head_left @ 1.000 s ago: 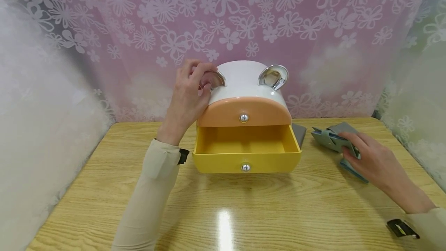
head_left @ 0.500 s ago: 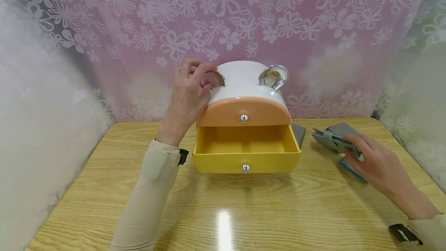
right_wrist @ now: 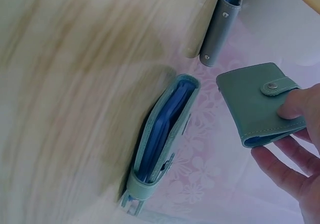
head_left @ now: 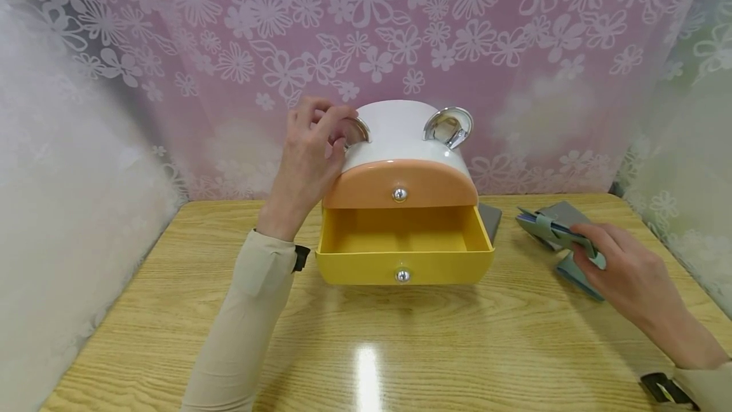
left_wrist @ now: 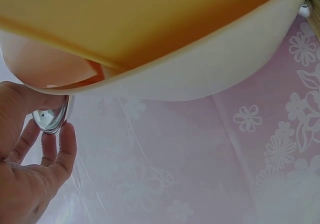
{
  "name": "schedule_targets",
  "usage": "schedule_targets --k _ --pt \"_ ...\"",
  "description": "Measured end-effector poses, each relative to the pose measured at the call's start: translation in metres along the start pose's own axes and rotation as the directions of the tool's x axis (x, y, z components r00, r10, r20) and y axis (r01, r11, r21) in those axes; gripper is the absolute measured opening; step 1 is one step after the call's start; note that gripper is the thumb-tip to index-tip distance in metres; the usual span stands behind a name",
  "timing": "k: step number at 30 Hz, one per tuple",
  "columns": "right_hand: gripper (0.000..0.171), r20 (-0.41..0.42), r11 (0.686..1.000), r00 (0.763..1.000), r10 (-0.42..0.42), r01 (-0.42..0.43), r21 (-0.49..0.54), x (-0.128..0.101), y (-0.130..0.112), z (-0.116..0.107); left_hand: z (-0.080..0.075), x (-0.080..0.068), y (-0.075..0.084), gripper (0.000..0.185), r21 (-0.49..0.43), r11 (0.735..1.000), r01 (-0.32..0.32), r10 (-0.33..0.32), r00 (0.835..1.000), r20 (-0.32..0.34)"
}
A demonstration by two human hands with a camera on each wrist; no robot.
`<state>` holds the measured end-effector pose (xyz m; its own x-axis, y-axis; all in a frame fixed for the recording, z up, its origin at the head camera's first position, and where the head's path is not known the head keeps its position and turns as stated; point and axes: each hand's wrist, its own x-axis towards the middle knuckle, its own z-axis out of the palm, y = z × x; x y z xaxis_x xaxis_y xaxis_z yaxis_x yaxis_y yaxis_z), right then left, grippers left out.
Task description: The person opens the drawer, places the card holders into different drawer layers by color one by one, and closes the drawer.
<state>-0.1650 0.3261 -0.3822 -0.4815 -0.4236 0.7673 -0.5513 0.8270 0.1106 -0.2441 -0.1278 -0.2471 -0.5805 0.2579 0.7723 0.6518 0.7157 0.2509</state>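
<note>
My left hand (head_left: 305,151) pinches the silver ear (head_left: 359,131) on the left of a white drawer box (head_left: 397,129); in the left wrist view, thumb and fingers sit around that ear (left_wrist: 49,118). The box's yellow lower drawer (head_left: 403,267) is pulled out with nothing in it, and its orange upper drawer (head_left: 366,191) is closed. To the right, my right hand (head_left: 637,278) holds a small green snap wallet (right_wrist: 252,96), thumb on top and fingers below, raised over the table. Beneath it a second green wallet (right_wrist: 155,139) with blue inside lies on the wood.
A grey wallet (head_left: 566,212) lies behind the held one. Another grey piece (head_left: 490,220) shows beside the box's right side, partly hidden. The wooden table (head_left: 457,342) ends at a pink flowered curtain (head_left: 274,37) behind the box.
My right hand has shifted slightly right and toward me with the green wallet, lifting it a little away from the others. The left hand and the box stay put.
</note>
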Motion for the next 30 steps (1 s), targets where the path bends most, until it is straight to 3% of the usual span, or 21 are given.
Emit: schedule_targets --k 12,30 --pt "0.058 -0.061 1.000 0.998 0.018 -0.018 -0.004 0.005 -0.007 -0.005 0.003 -0.002 -0.002 0.035 -0.020 1.000 -0.018 0.017 0.999 -0.029" --pt "0.051 -0.113 1.000 0.993 -0.013 0.011 -0.018 0.018 -0.022 -0.016 0.001 -0.001 0.000 0.034 0.009 1.000 0.010 -0.010 1.000 0.008"
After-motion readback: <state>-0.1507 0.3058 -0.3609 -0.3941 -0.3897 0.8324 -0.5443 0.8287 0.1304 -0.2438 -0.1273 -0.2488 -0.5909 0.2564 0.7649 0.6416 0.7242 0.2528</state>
